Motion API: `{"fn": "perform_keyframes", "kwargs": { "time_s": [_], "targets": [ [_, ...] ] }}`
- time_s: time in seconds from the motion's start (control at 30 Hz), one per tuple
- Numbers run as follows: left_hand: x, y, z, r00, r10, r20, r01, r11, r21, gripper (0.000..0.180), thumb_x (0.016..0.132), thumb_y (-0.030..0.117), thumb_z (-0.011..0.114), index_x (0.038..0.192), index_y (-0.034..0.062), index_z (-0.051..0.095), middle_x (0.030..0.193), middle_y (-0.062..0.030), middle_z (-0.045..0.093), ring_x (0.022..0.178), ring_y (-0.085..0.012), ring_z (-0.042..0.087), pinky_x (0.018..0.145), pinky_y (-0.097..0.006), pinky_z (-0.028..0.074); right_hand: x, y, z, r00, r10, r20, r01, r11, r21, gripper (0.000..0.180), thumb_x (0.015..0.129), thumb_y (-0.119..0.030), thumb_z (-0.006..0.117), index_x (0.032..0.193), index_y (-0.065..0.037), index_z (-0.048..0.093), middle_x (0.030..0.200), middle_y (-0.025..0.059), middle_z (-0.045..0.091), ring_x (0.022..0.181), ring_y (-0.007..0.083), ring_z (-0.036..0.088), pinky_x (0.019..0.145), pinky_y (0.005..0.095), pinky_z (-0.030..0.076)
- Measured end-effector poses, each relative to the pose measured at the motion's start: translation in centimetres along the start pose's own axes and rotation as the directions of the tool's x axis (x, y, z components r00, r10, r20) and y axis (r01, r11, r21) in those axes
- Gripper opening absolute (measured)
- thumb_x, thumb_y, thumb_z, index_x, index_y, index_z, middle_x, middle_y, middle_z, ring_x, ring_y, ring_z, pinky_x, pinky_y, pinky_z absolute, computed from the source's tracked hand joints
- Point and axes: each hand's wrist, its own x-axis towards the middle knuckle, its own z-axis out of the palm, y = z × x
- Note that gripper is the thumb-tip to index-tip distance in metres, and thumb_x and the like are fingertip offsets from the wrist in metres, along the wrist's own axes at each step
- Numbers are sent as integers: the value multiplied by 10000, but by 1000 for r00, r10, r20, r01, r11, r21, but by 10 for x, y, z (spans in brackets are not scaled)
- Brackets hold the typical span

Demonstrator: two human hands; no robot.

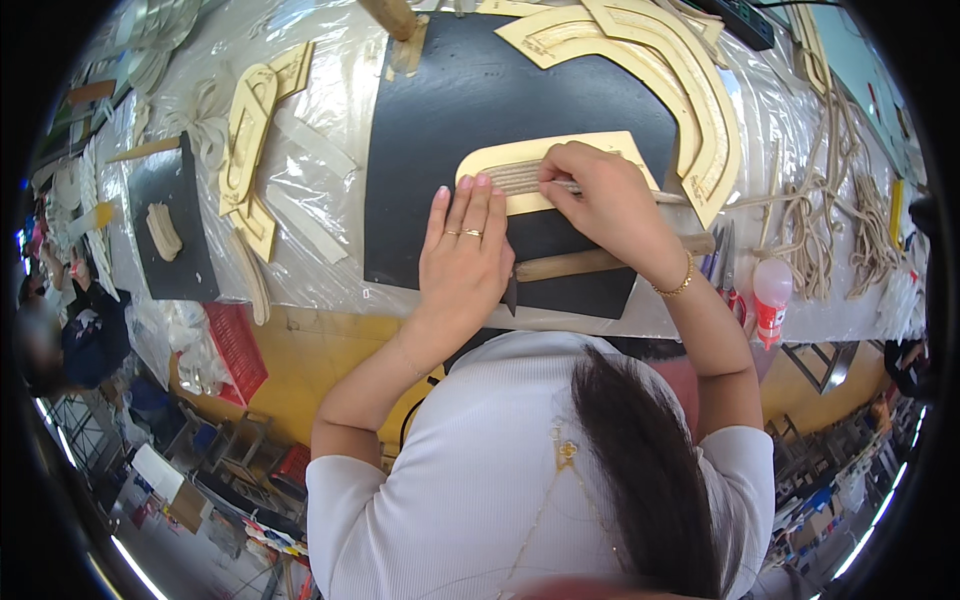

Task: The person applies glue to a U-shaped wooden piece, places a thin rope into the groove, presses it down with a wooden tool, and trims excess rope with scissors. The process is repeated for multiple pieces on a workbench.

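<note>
A pale yellow template (pixel 610 143) with a rounded left end lies on a black board (pixel 440 120). Several rows of beige cord (pixel 516 178) run side by side in its slot. My left hand (pixel 462 250) lies flat, fingers stretched, with the fingertips on the template's left end and the cord there. With thumb and fingers, my right hand (pixel 612 205) pinches the cord over the slot; the exact grip is partly hidden. A loose tail of cord trails out to the right. Between my hands, a tool with a wooden handle (pixel 575 263) and dark head rests on the board.
Larger curved yellow templates (pixel 715 130) overlap the board's right side. Farther right are tangled cords (pixel 815 235), scissors (pixel 729 265) and a bottle with a red lower part (pixel 771 295). Leftward lie more templates (pixel 240 140) and a smaller black board (pixel 190 265). A wooden post (pixel 392 18) stands behind.
</note>
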Motion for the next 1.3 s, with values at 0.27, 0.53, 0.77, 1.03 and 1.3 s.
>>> {"fn": "perform_keyframes", "kwargs": {
  "time_s": [0.27,0.53,0.77,1.03,1.3],
  "targets": [
    [3,8,-5,1000,-1,24,-1,996,92,592,813,103,673,1393,67,560,1394,-198,551,1330,-313,515,1158,-549,283,1,-3,-1,999,43,18,-41,996,-80,106,833,-145,691,870,-51,657,845,95,684,776,291,681,687,381,523],
    [19,29,-5,998,-57,-10,58,989,135,503,807,128,688,1294,20,621,1254,-164,602,1226,-271,554,1106,-530,286,11,-9,-2,987,145,64,-135,981,-139,105,811,-159,682,827,-62,646,776,102,694,743,323,684,655,452,532],
    [22,35,7,999,-26,-35,32,987,159,479,793,137,694,1255,19,646,1230,-111,626,1171,-241,575,1102,-518,319,-4,4,-16,1000,24,-11,-24,999,-41,127,847,-139,703,880,-23,665,868,120,694,792,315,687,697,410,536],
    [17,34,9,998,-20,-54,28,988,149,511,800,136,699,1294,28,622,1243,-115,628,1177,-242,575,1094,-515,340,-20,15,-23,987,119,-109,-115,993,40,93,833,-94,687,872,-12,669,854,141,679,782,324,673,735,413,533],
    [17,34,15,997,-9,-73,22,983,184,603,803,106,700,1391,191,597,1219,-134,622,1178,-283,558,1036,-533,335,-16,18,-18,990,50,-134,-55,998,-28,95,814,-98,691,827,-19,641,834,130,673,774,331,661,710,421,522]
  ]
}}
